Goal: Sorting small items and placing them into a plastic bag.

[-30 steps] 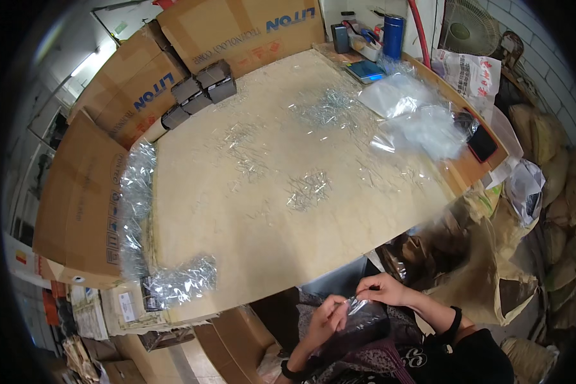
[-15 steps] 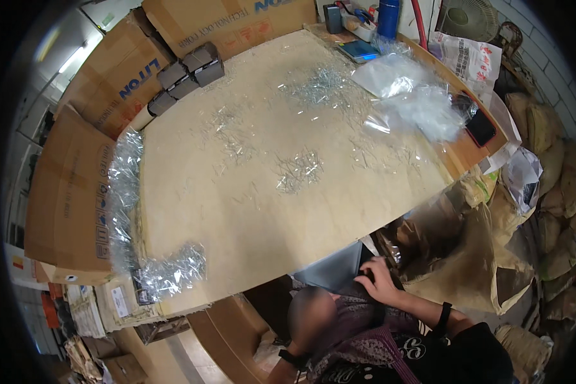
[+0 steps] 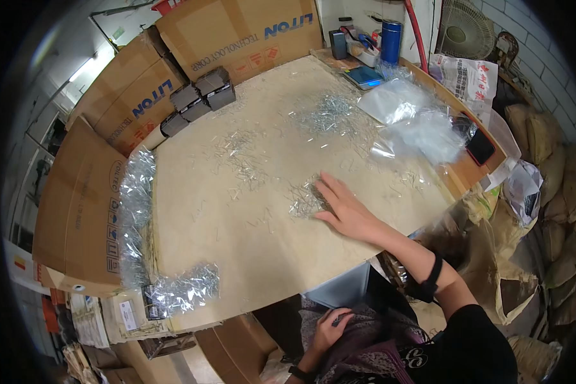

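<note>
My right hand (image 3: 347, 209) reaches over the wooden table (image 3: 249, 243), its fingers stretched out and apart. Its fingertips touch the right side of a small heap of thin, shiny metal pins (image 3: 303, 200). Low in front of my body, beside a grey bin (image 3: 340, 289) under the table's near edge, is my left hand (image 3: 329, 329). The fingers of that hand are curled closed, and a small dark thing shows at them, too small to name. More loose pins (image 3: 331, 115) lie spread over the far part of the table.
Bags of pins (image 3: 185, 288) line the left edge. Cardboard boxes (image 3: 237, 38) wall the far and left sides, with dark grey blocks (image 3: 201, 96) before them. On the right are clear plastic bags (image 3: 422, 121), a phone (image 3: 480, 147), a small scale (image 3: 363, 77) and a blue can (image 3: 389, 41).
My right hand has moved from beside the grey bin up and forward onto the heap of pins. My left hand, blurred before, has shifted slightly right and now shows curled fingers.
</note>
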A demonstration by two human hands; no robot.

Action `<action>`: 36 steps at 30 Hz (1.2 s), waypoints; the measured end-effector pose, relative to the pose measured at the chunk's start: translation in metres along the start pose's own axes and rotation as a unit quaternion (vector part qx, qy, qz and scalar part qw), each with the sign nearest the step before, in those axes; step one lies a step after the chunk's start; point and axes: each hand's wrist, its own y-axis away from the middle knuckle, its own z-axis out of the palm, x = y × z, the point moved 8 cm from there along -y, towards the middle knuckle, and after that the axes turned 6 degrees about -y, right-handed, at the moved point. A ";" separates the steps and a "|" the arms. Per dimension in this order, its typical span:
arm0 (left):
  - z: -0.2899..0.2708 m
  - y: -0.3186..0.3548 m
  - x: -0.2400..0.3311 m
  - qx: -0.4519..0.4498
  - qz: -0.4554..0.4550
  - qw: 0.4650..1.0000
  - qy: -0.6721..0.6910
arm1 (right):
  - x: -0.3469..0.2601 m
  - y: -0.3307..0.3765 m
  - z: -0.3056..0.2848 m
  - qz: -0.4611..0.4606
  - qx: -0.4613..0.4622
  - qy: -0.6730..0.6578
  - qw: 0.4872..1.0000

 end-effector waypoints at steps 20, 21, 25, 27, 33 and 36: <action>-0.001 0.014 0.018 -0.009 -0.134 0.984 0.117 | -0.100 0.144 0.025 -0.108 -0.106 0.063 0.987; 0.000 0.015 0.018 -0.012 -0.132 0.984 0.117 | -0.094 0.145 0.020 -0.113 -0.070 0.018 0.991; -0.005 0.005 0.018 -0.015 -0.113 0.992 0.061 | -0.091 0.113 0.007 -0.123 0.007 -0.049 0.991; -0.004 0.003 0.010 -0.017 -0.113 0.993 0.023 | -0.086 0.090 0.015 -0.128 -0.018 -0.027 0.991; 0.008 0.016 -0.007 -0.020 -0.105 0.986 0.129 | -0.091 -0.011 0.064 -0.165 -0.007 0.096 0.982; 0.005 0.010 -0.005 -0.019 -0.110 0.986 0.121 | -0.088 -0.033 0.085 -0.186 0.021 0.098 0.977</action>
